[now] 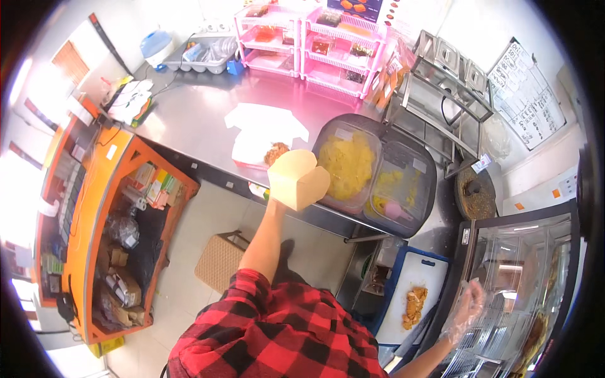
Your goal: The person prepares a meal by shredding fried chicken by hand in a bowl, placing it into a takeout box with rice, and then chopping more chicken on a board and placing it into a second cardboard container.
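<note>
A folding paper food box [298, 179] with its flaps up is held over the front edge of the steel counter. My left hand [280, 206] holds it, with the fingers mostly hidden behind and under the box. Beyond it, on the counter, an opened white takeaway box [267, 137] contains browned food pieces [276, 153]. My right hand [465, 307], in a clear plastic glove, is raised by the glass display cabinet [505, 283]; whether it touches the glass is unclear. Close to it lies a white cutting board [409, 302] with chopped, browned meat [416, 307] on it.
Two clear containers of yellow rice [350, 163] [394, 184] sit in a black holder [425, 208]. Pink shelf racks [340, 56] line the back. A woven-top stool [220, 262] stands under my left arm; an orange cabinet [90, 236] is at left.
</note>
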The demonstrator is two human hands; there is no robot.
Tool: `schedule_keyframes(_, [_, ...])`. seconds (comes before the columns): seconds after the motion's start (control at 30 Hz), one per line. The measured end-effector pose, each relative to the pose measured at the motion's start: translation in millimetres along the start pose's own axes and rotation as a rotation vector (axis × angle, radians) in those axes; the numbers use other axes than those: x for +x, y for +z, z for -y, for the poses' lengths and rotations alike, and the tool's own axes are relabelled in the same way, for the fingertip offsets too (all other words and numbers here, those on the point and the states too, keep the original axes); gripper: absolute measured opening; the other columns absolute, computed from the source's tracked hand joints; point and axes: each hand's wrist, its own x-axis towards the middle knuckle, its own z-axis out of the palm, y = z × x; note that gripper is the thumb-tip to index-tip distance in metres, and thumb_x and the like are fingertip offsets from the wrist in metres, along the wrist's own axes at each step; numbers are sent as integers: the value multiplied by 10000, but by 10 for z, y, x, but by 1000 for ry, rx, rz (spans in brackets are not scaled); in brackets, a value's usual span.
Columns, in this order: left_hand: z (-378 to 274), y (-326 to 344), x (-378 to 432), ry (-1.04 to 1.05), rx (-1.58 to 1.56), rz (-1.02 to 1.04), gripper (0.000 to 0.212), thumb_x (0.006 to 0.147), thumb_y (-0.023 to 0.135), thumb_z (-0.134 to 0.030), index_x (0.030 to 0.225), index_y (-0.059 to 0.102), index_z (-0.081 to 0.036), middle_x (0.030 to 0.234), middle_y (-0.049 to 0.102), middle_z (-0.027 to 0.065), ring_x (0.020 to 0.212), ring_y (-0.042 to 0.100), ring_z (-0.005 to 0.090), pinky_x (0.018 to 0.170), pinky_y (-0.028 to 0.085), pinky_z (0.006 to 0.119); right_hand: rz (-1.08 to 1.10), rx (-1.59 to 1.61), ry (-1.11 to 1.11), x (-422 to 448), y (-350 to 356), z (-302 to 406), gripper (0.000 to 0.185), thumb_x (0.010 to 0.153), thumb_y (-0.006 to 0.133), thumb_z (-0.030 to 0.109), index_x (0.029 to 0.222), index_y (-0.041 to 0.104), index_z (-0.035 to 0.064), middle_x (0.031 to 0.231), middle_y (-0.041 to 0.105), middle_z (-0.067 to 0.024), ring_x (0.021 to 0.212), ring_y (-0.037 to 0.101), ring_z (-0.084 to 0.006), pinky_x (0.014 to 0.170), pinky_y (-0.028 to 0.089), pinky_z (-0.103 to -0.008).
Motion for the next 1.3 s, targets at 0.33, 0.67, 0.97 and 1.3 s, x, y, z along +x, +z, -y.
schedule_keyframes(0.33, [-1013, -162, 554, 145, 220, -92, 449, 1072, 546, -346, 1420, 561, -63, 1370, 633, 83, 1227, 628, 287, 1065, 499, 451, 47, -135, 99, -351, 1294, 529, 188, 955, 657, 73, 1134, 708, 51, 1107, 652, -94, 1048, 618, -215, 937, 488, -337])
schedule_keyframes(0.67, [-1620, 202, 274, 628, 1998, 477, 355, 948, 606, -15, 1288, 698, -61, 1484, 527, 205, 1427, 459, 418, 1158, 404, 503, 133, -357, -43, -786, 1765, 374, 189, 983, 634, 88, 1151, 707, 40, 1076, 659, -105, 980, 617, -235, 885, 492, -345])
schedule_keyframes(0.97, [-917, 173, -983, 749, 1924, 460, 526, 815, 653, 85, 1331, 608, -3, 1290, 604, 243, 1267, 538, 424, 1106, 389, 517, 90, -403, 60, -1039, 1336, -234, 182, 928, 658, 145, 1091, 713, 84, 999, 662, -153, 984, 638, -346, 900, 505, -454])
schedule_keyframes(1.3, [392, -178, -1941, -55, 2131, 905, 438, 838, 677, -41, 1261, 624, -141, 1024, 636, 153, 966, 657, 344, 801, 531, 462, -538, -740, 294, -1682, 523, -1751, 529, 907, 715, 365, 1337, 656, 62, 1347, 616, -274, 1273, 570, -435, 1097, 437, -487])
